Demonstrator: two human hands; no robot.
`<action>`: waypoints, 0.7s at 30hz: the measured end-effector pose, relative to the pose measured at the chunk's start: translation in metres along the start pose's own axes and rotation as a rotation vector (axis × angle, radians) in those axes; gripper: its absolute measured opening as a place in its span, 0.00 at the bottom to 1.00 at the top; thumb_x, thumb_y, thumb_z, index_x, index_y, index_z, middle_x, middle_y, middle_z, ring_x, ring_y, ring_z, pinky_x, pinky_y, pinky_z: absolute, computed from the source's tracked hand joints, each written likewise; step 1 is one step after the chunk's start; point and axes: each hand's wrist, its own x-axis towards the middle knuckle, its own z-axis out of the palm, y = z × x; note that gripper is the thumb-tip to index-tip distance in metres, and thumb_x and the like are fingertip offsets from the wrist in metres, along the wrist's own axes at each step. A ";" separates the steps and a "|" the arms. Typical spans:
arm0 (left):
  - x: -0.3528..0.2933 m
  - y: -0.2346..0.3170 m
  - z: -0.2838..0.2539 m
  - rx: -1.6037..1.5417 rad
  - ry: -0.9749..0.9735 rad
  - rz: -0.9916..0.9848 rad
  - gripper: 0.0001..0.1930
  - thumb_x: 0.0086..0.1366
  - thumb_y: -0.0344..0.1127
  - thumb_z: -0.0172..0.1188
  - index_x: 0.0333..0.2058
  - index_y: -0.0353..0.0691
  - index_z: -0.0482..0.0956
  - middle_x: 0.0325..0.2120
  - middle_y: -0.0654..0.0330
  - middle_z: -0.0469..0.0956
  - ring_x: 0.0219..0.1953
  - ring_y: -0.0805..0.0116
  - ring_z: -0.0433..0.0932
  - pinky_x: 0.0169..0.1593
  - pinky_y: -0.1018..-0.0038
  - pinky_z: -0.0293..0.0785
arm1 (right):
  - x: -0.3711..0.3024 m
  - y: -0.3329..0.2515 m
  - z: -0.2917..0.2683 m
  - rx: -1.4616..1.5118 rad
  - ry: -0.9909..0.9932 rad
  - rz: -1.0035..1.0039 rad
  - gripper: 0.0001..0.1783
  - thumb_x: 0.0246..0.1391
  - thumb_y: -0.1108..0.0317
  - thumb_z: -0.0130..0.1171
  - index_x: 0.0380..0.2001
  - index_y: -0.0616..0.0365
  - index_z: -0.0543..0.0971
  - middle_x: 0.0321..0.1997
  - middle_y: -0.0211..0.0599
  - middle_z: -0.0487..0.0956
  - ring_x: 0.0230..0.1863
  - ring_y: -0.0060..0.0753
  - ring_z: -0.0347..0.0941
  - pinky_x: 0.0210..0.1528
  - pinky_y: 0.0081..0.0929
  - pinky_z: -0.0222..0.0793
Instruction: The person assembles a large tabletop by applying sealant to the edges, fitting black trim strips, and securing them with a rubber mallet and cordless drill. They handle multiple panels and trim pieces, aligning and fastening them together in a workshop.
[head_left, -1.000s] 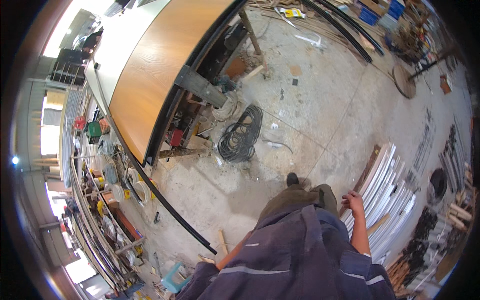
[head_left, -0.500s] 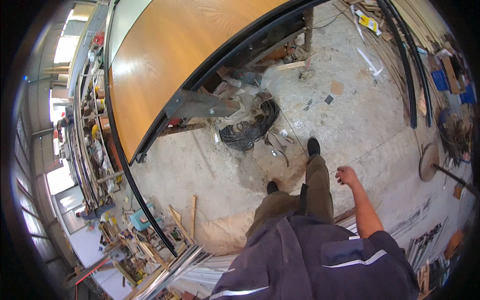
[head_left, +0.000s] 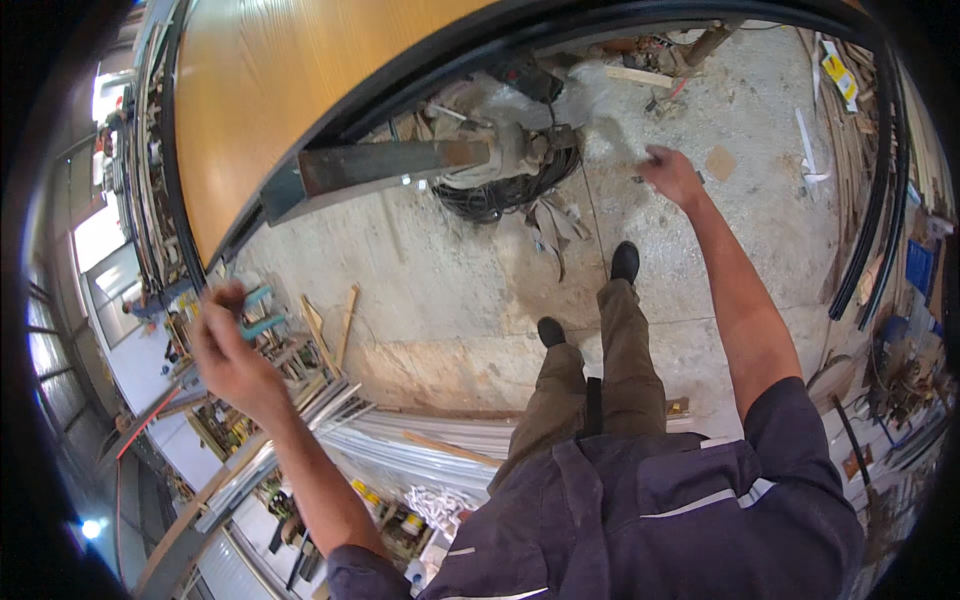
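My left hand [head_left: 232, 350] is raised at the left, beside the lower visible end of a long black strip [head_left: 172, 140]. Motion smears its fingers, so whether they grip the strip is unclear. The strip runs along the edge of a large wood-grain panel [head_left: 290, 80], which lies on a dark metal frame [head_left: 400, 165]. My right hand [head_left: 670, 178] hangs over the concrete floor with nothing visible in it, its fingers loosely bent and apart. A coil of black cable [head_left: 490, 200] lies under the frame, away from both hands.
Metal profiles [head_left: 400, 450] and wooden slats [head_left: 347, 325] lie at the lower left near a cluttered bench. Two long black strips [head_left: 880, 200] rest at the right, beside stacked boards. A grey rag [head_left: 553, 230] lies on the floor ahead of my shoes.
My left hand has come into view beside the black strip. My right arm has reached forward, and the view has shifted, bringing the panel's near corner closer to the left.
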 end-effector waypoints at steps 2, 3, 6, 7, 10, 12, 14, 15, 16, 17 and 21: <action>0.040 -0.001 0.014 -0.023 0.042 0.104 0.16 0.77 0.37 0.48 0.49 0.28 0.77 0.44 0.51 0.82 0.48 0.65 0.80 0.56 0.67 0.76 | 0.028 -0.036 0.021 0.061 0.090 -0.120 0.36 0.47 0.49 0.66 0.52 0.69 0.77 0.40 0.54 0.83 0.44 0.54 0.80 0.50 0.38 0.74; 0.057 -0.004 0.025 0.005 0.052 0.134 0.16 0.76 0.37 0.49 0.50 0.29 0.77 0.45 0.51 0.81 0.49 0.65 0.80 0.56 0.67 0.76 | 0.042 -0.056 0.031 0.071 0.149 -0.156 0.39 0.46 0.47 0.66 0.53 0.69 0.76 0.43 0.55 0.82 0.46 0.55 0.79 0.51 0.40 0.73; 0.091 -0.031 0.051 0.039 0.017 0.224 0.17 0.76 0.38 0.50 0.52 0.30 0.77 0.47 0.50 0.81 0.50 0.65 0.80 0.57 0.68 0.75 | 0.075 -0.119 0.041 -0.087 0.160 -0.198 0.42 0.46 0.47 0.67 0.59 0.63 0.73 0.53 0.60 0.77 0.56 0.54 0.74 0.55 0.44 0.72; 0.098 -0.035 0.063 0.058 -0.010 0.218 0.18 0.76 0.40 0.50 0.53 0.31 0.77 0.49 0.50 0.80 0.53 0.62 0.79 0.60 0.66 0.74 | 0.089 -0.129 0.044 -0.148 0.203 -0.239 0.43 0.46 0.46 0.68 0.61 0.61 0.72 0.55 0.61 0.76 0.58 0.55 0.73 0.56 0.45 0.71; 0.110 -0.072 0.080 0.255 -0.005 0.346 0.19 0.75 0.43 0.51 0.54 0.34 0.78 0.48 0.52 0.81 0.52 0.63 0.79 0.59 0.67 0.74 | 0.137 -0.138 0.068 -0.293 0.350 -0.342 0.44 0.46 0.45 0.69 0.63 0.56 0.70 0.59 0.59 0.73 0.61 0.59 0.69 0.58 0.50 0.70; 0.103 -0.056 0.108 -0.035 0.137 0.142 0.19 0.74 0.44 0.52 0.50 0.34 0.81 0.45 0.53 0.82 0.49 0.66 0.80 0.56 0.70 0.75 | 0.164 -0.135 0.081 -0.372 0.381 -0.370 0.45 0.46 0.44 0.70 0.64 0.54 0.69 0.60 0.57 0.71 0.61 0.61 0.68 0.60 0.53 0.70; 0.099 -0.058 0.107 -0.039 0.192 0.116 0.19 0.74 0.45 0.53 0.49 0.34 0.82 0.44 0.54 0.83 0.47 0.67 0.81 0.54 0.71 0.75 | 0.181 -0.137 0.090 -0.432 0.317 -0.393 0.47 0.47 0.43 0.70 0.66 0.53 0.67 0.61 0.57 0.70 0.62 0.63 0.67 0.60 0.56 0.70; 0.099 -0.059 0.109 0.007 0.200 0.159 0.20 0.74 0.46 0.52 0.48 0.34 0.82 0.42 0.54 0.83 0.46 0.68 0.81 0.54 0.72 0.75 | 0.188 -0.139 0.094 -0.482 0.277 -0.359 0.48 0.47 0.43 0.70 0.67 0.53 0.65 0.61 0.57 0.69 0.62 0.64 0.66 0.60 0.56 0.70; 0.100 -0.061 0.112 -0.021 0.194 0.174 0.20 0.74 0.46 0.52 0.48 0.34 0.82 0.42 0.53 0.83 0.46 0.68 0.81 0.53 0.72 0.76 | 0.194 -0.139 0.097 -0.533 0.238 -0.324 0.48 0.47 0.44 0.70 0.67 0.52 0.64 0.61 0.58 0.69 0.62 0.64 0.65 0.60 0.55 0.71; 0.100 -0.064 0.111 -0.040 0.188 0.186 0.20 0.74 0.46 0.51 0.48 0.35 0.82 0.42 0.53 0.83 0.45 0.68 0.82 0.52 0.72 0.78 | 0.198 -0.143 0.102 -0.581 0.192 -0.291 0.49 0.48 0.44 0.71 0.68 0.52 0.63 0.62 0.58 0.69 0.63 0.65 0.65 0.59 0.55 0.71; 0.101 -0.073 0.107 -0.007 0.199 0.268 0.21 0.75 0.47 0.50 0.48 0.35 0.82 0.41 0.51 0.84 0.43 0.68 0.83 0.46 0.74 0.82 | 0.213 -0.145 0.115 -0.647 0.198 -0.247 0.48 0.47 0.49 0.71 0.68 0.51 0.61 0.63 0.58 0.67 0.64 0.65 0.63 0.57 0.53 0.73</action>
